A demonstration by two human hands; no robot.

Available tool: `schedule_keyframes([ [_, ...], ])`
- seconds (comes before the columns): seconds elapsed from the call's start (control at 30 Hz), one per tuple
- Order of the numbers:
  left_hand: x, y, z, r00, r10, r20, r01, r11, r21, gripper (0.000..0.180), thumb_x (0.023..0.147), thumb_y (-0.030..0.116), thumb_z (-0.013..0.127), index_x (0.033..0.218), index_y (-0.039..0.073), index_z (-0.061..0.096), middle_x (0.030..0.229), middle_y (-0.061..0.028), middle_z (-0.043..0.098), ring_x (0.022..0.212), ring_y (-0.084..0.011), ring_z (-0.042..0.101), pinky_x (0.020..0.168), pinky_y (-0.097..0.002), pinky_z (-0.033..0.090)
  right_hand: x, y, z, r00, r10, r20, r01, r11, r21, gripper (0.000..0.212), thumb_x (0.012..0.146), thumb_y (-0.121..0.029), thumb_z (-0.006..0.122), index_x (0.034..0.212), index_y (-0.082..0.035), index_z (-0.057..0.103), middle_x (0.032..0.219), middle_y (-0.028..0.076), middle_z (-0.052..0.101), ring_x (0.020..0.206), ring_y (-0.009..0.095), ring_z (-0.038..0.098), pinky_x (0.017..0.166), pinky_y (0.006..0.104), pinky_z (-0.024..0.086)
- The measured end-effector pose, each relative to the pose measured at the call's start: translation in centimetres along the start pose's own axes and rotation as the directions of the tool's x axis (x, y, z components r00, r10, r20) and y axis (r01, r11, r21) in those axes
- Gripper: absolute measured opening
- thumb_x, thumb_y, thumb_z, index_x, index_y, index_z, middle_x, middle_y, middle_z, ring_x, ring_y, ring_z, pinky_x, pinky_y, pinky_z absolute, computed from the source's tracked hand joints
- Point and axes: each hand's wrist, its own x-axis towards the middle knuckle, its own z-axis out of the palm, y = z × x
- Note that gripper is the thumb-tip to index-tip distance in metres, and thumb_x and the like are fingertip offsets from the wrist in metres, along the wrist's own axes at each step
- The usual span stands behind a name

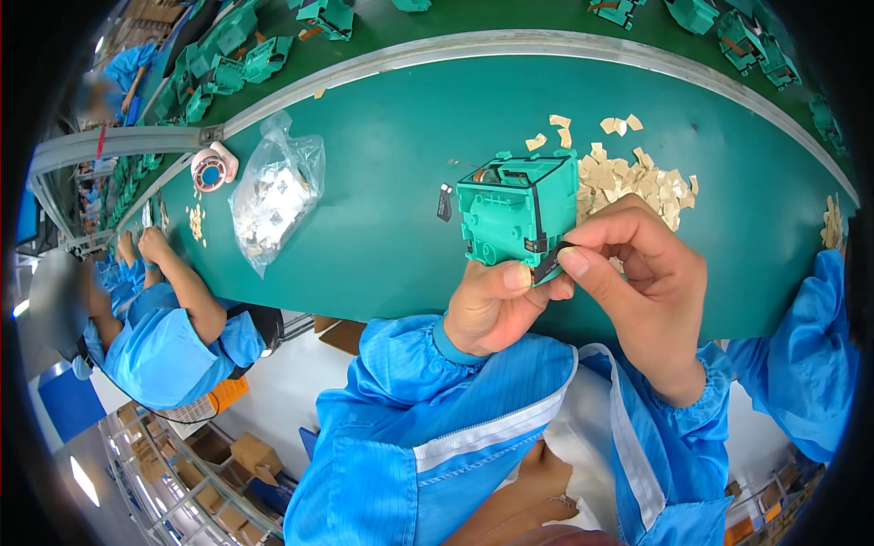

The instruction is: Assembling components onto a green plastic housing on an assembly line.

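A green plastic housing (499,214) with black strips along its edges is held up over the green table. My left hand (496,305) grips it from below, thumb at its lower edge. My right hand (646,282) pinches a small black strip (548,266) between thumb and forefinger at the housing's lower right corner. The strip's far end lies against the housing, close to my left thumb. Behind my right hand spreads a heap of cream paper pieces (628,182). A small black tag-like piece (444,202) lies left of the housing.
A clear plastic bag (278,196) of white pieces and a tape roll (211,169) lie to the left. Beyond a metal rail (455,47), more green housings (326,16) sit on a green surface. People in blue (168,341) work at both sides.
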Motion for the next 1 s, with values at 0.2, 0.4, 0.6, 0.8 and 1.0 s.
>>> schedule_keyframes([
  [0.2, 0.0, -0.1, -0.2, 1.0, -0.007, 0.022, 0.009, 0.998, -0.059, 0.042, 0.079, 0.011, 0.068, 0.117, -0.002, 0.053, 0.107, -0.0153, 0.062, 0.09, -0.0245, 0.065, 0.079, -0.0325, 0.058, -0.1, 0.0, 0.3, 0.998, -0.054, -0.033, 0.053, 0.997, -0.053, 0.012, 0.076, 0.001, 0.07, 0.087, 0.0, 0.066, 0.077, 0.004, 0.057, 0.064, 0.009, 0.053, 0.057, 0.0216, 0.042],
  [0.4, -0.1, -0.3, -0.5, 1.0, -0.006, 0.011, 0.006, 1.0, -0.025, 0.042, 0.08, 0.011, 0.068, 0.117, -0.002, 0.053, 0.107, -0.0154, 0.062, 0.091, -0.0243, 0.065, 0.08, -0.0323, 0.058, -0.1, -0.1, 0.3, 0.998, -0.058, -0.036, 0.055, 0.996, -0.076, 0.011, 0.075, 0.001, 0.071, 0.085, 0.0, 0.066, 0.076, 0.004, 0.057, 0.063, 0.009, 0.053, 0.056, 0.0214, 0.042],
  [0.6, -0.1, -0.3, -0.6, 1.0, -0.018, 0.009, 0.018, 1.0, 0.005, 0.044, 0.079, 0.012, 0.069, 0.117, -0.003, 0.053, 0.107, -0.0149, 0.062, 0.089, -0.0237, 0.065, 0.078, -0.0318, 0.057, -0.1, -0.3, 0.1, 0.998, -0.045, -0.047, 0.041, 0.995, -0.089, 0.012, 0.073, 0.001, 0.072, 0.084, 0.0, 0.068, 0.076, 0.005, 0.06, 0.061, 0.009, 0.053, 0.055, 0.0211, 0.041],
  [0.8, -0.1, -0.3, -0.5, 1.0, -0.008, 0.0, 0.008, 1.0, 0.014, 0.043, 0.078, 0.012, 0.07, 0.115, -0.002, 0.054, 0.105, -0.0144, 0.063, 0.089, -0.0229, 0.065, 0.077, -0.0315, 0.057, 0.0, -0.5, 0.0, 0.998, -0.037, -0.044, 0.032, 0.993, -0.109, 0.012, 0.072, 0.002, 0.072, 0.083, 0.0, 0.069, 0.073, 0.004, 0.06, 0.06, 0.008, 0.053, 0.054, 0.0205, 0.04],
  [1.0, -0.3, -0.1, -0.3, 1.0, -0.004, -0.004, 0.004, 0.999, 0.033, 0.044, 0.077, 0.013, 0.07, 0.115, -0.002, 0.054, 0.106, -0.014, 0.063, 0.089, -0.023, 0.065, 0.077, -0.0314, 0.057, -0.1, -1.6, -0.1, 0.999, 0.041, 0.002, -0.04, 0.989, -0.139, 0.013, 0.075, 0.004, 0.07, 0.087, 0.002, 0.067, 0.077, 0.005, 0.059, 0.066, 0.01, 0.051, 0.06, 0.023, 0.039],
])
